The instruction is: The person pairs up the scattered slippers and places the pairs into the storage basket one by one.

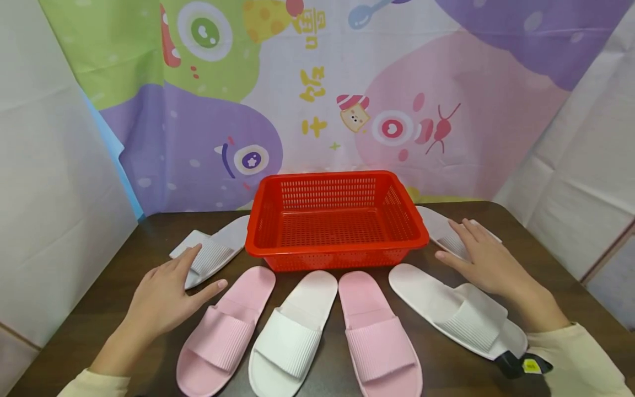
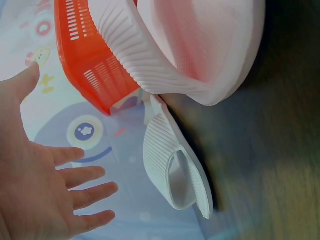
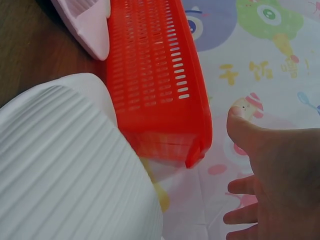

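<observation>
My left hand (image 1: 166, 292), its fingers spread and thumb apart, hovers between a white slipper (image 1: 213, 256) at the back left and a pink slipper (image 1: 218, 339). Nothing is in it; the palm shows bare in the left wrist view (image 2: 40, 185). On the other side, my right hand (image 1: 488, 264) is held with fingers extended, partly covering another white slipper (image 1: 436, 223) beside the basket. Below that hand lies a larger-looking white slipper (image 1: 471, 322), angled toward the basket. A white slipper (image 1: 288, 342) and a pink slipper (image 1: 379, 347) lie in the front middle.
A red plastic basket (image 1: 337, 251) with slotted walls stands at the back centre, with nothing inside. The dark wooden table (image 1: 119, 264) meets a cartoon-printed cloth (image 1: 317, 149) behind and white cloth at both sides. A black strap with a yellow label (image 1: 531, 365) is by my right sleeve.
</observation>
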A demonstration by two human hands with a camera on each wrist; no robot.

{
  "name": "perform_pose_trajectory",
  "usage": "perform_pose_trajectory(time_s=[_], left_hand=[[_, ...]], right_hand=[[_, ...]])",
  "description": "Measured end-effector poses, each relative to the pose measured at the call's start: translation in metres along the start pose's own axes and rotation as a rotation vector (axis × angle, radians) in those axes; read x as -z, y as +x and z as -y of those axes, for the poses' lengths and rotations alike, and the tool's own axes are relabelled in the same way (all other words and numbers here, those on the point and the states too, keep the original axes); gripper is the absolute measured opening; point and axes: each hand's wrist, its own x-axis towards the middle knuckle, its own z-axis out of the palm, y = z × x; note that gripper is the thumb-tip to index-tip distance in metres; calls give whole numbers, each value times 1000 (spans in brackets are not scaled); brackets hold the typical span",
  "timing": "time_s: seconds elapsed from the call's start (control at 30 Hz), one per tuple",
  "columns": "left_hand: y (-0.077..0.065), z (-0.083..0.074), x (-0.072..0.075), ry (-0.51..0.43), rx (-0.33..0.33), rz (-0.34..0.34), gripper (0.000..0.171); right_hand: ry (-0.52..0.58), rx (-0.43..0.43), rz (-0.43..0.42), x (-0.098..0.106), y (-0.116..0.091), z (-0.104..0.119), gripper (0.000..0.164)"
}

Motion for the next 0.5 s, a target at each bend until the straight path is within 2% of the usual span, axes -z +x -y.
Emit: perform_pose_trajectory(time_s=[0.27,0.5], left_hand=[[-6,0,0,-13,13,8,89],[-11,-2,-4,-44,3,0,86]], right_hand=[[1,51,12,-2,-4,-7,86],[8,53,61,-6,-7,-12,83]])
